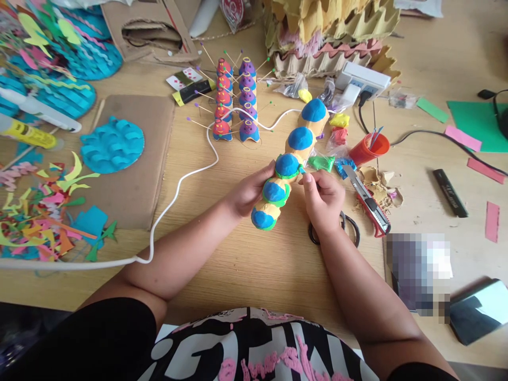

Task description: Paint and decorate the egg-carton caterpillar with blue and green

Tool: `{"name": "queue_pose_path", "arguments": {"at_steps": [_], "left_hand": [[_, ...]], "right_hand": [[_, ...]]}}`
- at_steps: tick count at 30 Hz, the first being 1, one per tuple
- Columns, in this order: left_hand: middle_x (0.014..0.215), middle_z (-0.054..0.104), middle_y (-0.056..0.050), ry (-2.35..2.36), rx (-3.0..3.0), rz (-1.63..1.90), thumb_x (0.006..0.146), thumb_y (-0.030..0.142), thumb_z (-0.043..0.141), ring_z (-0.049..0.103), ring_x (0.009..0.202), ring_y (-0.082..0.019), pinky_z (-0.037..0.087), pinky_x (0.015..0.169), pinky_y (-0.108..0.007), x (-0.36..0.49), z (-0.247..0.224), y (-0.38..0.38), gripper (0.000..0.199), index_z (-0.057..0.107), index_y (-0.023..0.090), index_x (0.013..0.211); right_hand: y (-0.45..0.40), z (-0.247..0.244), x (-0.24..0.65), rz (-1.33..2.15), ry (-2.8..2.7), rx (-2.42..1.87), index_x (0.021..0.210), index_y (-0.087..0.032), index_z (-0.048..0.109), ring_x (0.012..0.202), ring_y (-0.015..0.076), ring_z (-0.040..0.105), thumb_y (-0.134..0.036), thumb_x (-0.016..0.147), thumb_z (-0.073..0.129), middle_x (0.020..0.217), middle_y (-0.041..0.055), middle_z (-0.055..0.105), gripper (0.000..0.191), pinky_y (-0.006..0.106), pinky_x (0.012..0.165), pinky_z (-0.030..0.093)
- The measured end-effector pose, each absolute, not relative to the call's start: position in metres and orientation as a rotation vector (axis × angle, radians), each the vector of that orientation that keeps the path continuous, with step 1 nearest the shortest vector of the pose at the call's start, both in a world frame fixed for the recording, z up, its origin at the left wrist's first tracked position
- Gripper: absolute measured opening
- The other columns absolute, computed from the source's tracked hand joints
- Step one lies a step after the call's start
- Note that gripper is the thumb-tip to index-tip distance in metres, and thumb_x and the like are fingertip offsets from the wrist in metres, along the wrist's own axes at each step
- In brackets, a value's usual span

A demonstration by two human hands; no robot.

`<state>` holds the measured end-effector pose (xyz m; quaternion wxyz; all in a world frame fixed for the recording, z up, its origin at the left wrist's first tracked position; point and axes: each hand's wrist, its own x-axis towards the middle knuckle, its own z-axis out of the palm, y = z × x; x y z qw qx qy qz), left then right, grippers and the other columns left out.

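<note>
A strip of yellowish egg-carton cups point(291, 177) topped with blue domes slants over the table, its lower cups edged in green. My left hand point(254, 190) grips the strip from the left near its middle. My right hand point(323, 196) is pinched at the strip's right side, on a small blue-green tool whose tip touches the third dome's green edge. Beyond the strip, a packet of green clay point(320, 162) and an orange cup point(369, 149) holding thin sticks stand to the right. Red figures point(223, 100) and purple figures point(248, 100) form two rows behind my left hand.
A box cutter point(369, 203) and black scissors point(351, 227) lie near my right hand. A white cable point(178, 185) crosses the left side. Cardboard point(130, 196), paper scraps, stacked egg cartons point(317, 66) and a power strip point(363, 79) surround the work.
</note>
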<state>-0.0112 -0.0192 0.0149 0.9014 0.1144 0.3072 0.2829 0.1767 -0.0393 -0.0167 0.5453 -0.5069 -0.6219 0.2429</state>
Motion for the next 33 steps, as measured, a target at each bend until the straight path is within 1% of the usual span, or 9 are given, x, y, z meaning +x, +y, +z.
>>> {"name": "queue_pose_path", "arguments": {"at_steps": [3, 8, 13, 17, 21, 28, 30, 33], "left_hand": [[0.058, 0.057, 0.005, 0.636, 0.216, 0.593, 0.115, 0.064, 0.045, 0.053, 0.043, -0.010, 0.040, 0.044, -0.018, -0.0116, 0.0159, -0.0199, 0.054, 0.073, 0.019, 0.106], [0.060, 0.058, 0.004, 0.631, 0.192, 0.595, 0.118, 0.057, 0.041, 0.055, 0.045, -0.011, 0.044, 0.046, -0.019, -0.0130, 0.0149, -0.0202, 0.050, 0.073, 0.019, 0.111], [0.058, 0.057, 0.003, 0.643, 0.220, 0.597, 0.117, 0.057, 0.042, 0.055, 0.044, -0.012, 0.045, 0.045, -0.021, -0.0130, 0.0138, -0.0205, 0.050, 0.072, 0.019, 0.105], [0.059, 0.059, 0.002, 0.667, 0.249, 0.616, 0.116, 0.055, 0.048, 0.057, 0.045, -0.012, 0.046, 0.045, -0.020, -0.0120, 0.0141, -0.0212, 0.046, 0.071, 0.019, 0.098], [0.059, 0.059, 0.003, 0.679, 0.296, 0.624, 0.115, 0.055, 0.051, 0.054, 0.043, -0.011, 0.045, 0.044, -0.020, -0.0101, 0.0185, -0.0213, 0.046, 0.069, 0.018, 0.094], [0.056, 0.056, 0.003, 0.665, 0.305, 0.610, 0.118, 0.054, 0.039, 0.051, 0.041, -0.010, 0.043, 0.043, -0.019, -0.0097, 0.0219, -0.0211, 0.053, 0.065, 0.019, 0.088], [0.057, 0.056, 0.003, 0.667, 0.279, 0.608, 0.117, 0.057, 0.042, 0.051, 0.041, -0.011, 0.042, 0.042, -0.019, -0.0102, 0.0204, -0.0211, 0.052, 0.066, 0.019, 0.090], [0.058, 0.056, 0.004, 0.676, 0.241, 0.616, 0.112, 0.062, 0.055, 0.051, 0.041, -0.011, 0.041, 0.042, -0.019, -0.0106, 0.0175, -0.0212, 0.047, 0.067, 0.020, 0.094]], "right_hand": [[-0.0389, -0.0155, 0.1761, 0.574, -1.476, -1.239, 0.072, -0.023, 0.072, 0.065, 0.0156, 0.055, -0.056, 0.106, 0.069, 0.064, -0.0021, 0.058, 0.047, 0.035, 0.071, 0.044], [-0.0387, -0.0147, 0.1760, 0.580, -1.478, -1.268, 0.073, -0.023, 0.073, 0.065, 0.0159, 0.055, -0.058, 0.106, 0.068, 0.063, -0.0024, 0.058, 0.048, 0.036, 0.072, 0.046], [-0.0387, -0.0153, 0.1765, 0.617, -1.464, -1.265, 0.074, -0.024, 0.074, 0.066, 0.0163, 0.057, -0.060, 0.105, 0.068, 0.065, -0.0018, 0.061, 0.049, 0.036, 0.074, 0.047], [-0.0383, -0.0156, 0.1767, 0.639, -1.457, -1.288, 0.073, -0.024, 0.074, 0.067, 0.0168, 0.058, -0.067, 0.104, 0.066, 0.065, -0.0009, 0.063, 0.053, 0.036, 0.073, 0.048], [-0.0379, -0.0151, 0.1767, 0.659, -1.451, -1.285, 0.073, -0.024, 0.074, 0.066, 0.0167, 0.058, -0.072, 0.103, 0.065, 0.064, -0.0009, 0.063, 0.057, 0.036, 0.073, 0.049], [-0.0359, -0.0143, 0.1772, 0.778, -1.394, -1.238, 0.070, -0.023, 0.074, 0.068, 0.0168, 0.063, -0.081, 0.096, 0.069, 0.068, 0.0014, 0.072, 0.064, 0.034, 0.070, 0.052], [-0.0355, -0.0144, 0.1774, 0.788, -1.390, -1.237, 0.069, -0.023, 0.073, 0.068, 0.0169, 0.064, -0.083, 0.095, 0.069, 0.069, 0.0016, 0.072, 0.065, 0.034, 0.069, 0.053], [-0.0358, -0.0144, 0.1778, 0.777, -1.389, -1.247, 0.069, -0.023, 0.072, 0.067, 0.0166, 0.061, -0.083, 0.096, 0.067, 0.066, 0.0004, 0.068, 0.066, 0.034, 0.069, 0.052]]}}
